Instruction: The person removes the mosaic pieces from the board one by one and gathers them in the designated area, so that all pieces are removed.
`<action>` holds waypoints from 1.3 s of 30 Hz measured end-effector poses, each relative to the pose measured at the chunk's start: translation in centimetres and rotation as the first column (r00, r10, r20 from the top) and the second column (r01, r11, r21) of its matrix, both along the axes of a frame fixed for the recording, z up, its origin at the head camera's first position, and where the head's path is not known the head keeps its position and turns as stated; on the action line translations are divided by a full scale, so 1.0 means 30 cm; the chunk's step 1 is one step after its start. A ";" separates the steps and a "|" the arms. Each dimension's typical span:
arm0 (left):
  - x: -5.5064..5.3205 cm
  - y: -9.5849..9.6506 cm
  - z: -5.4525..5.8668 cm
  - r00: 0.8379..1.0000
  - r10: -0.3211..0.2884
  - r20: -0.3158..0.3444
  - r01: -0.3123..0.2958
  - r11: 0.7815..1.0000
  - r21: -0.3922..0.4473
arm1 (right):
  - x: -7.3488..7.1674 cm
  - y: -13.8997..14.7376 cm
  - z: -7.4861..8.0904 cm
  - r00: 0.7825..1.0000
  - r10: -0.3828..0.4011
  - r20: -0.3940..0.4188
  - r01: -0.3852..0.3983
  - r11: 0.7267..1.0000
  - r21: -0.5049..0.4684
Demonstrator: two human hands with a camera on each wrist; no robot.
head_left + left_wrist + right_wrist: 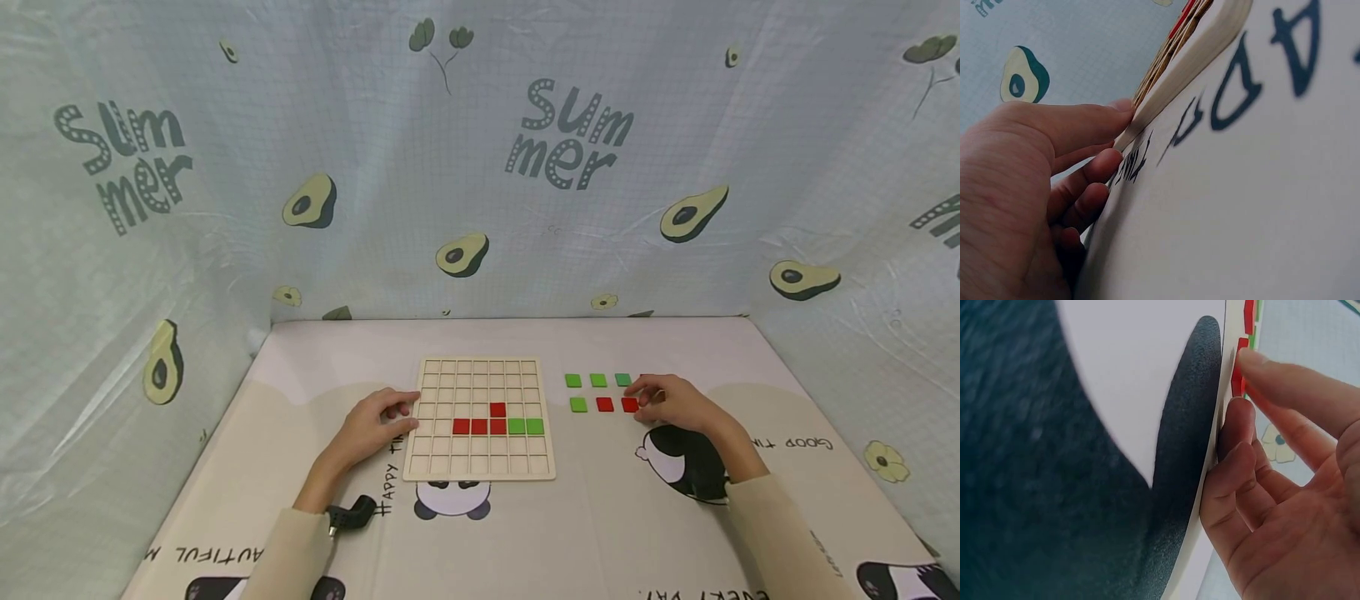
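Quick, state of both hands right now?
Left hand: open, touching the left edge of the pale wooden grid board.
Right hand: fingers at a flat red square tile; cannot tell whether it grips.

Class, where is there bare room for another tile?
Bare: behind the grid board, up to the patterned backdrop; also before the board's near edge, between the sleeves. Crowded: right of the board, where the right hand touches a red tile among the loose tiles; and its left edge, by the left hand.
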State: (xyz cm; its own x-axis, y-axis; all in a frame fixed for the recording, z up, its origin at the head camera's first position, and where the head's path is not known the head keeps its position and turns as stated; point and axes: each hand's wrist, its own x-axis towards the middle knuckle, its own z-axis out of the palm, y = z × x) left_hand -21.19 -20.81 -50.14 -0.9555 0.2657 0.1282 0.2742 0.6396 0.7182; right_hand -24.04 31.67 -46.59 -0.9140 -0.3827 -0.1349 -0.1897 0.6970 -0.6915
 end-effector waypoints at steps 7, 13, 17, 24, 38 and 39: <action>0.004 0.000 0.004 1.000 0.007 0.004 -0.007 1.000 -0.008 | -0.002 0.003 -0.007 1.000 -0.006 -0.022 0.007 1.000 0.030; 0.006 0.001 0.006 1.000 0.012 0.011 -0.012 1.000 -0.004 | -0.001 0.004 -0.008 1.000 -0.028 0.000 0.028 0.999 0.020; 0.005 0.002 0.009 1.000 0.014 0.025 -0.014 1.000 -0.007 | -0.002 0.003 -0.009 1.000 -0.023 -0.005 0.023 1.000 0.020; 0.003 0.002 0.004 1.000 0.007 0.023 -0.006 1.000 -0.009 | -0.003 0.002 -0.010 0.999 -0.035 0.004 0.035 0.999 0.020; 0.003 -0.001 0.006 1.000 -0.002 0.013 0.002 1.000 -0.004 | 0.001 0.000 -0.005 0.999 -0.035 0.006 0.035 0.999 0.006; 0.003 -0.001 0.007 1.000 -0.002 0.014 0.003 1.000 -0.006 | 0.002 -0.001 -0.005 0.999 -0.035 0.009 0.035 0.999 0.003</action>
State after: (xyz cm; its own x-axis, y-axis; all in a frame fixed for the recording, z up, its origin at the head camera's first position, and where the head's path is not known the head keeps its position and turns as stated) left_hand -21.09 -20.83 -49.95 -0.9565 0.2688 0.1134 0.2659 0.6432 0.7180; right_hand -23.99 31.65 -46.74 -0.9256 -0.3498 -0.1444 -0.1587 0.7053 -0.6909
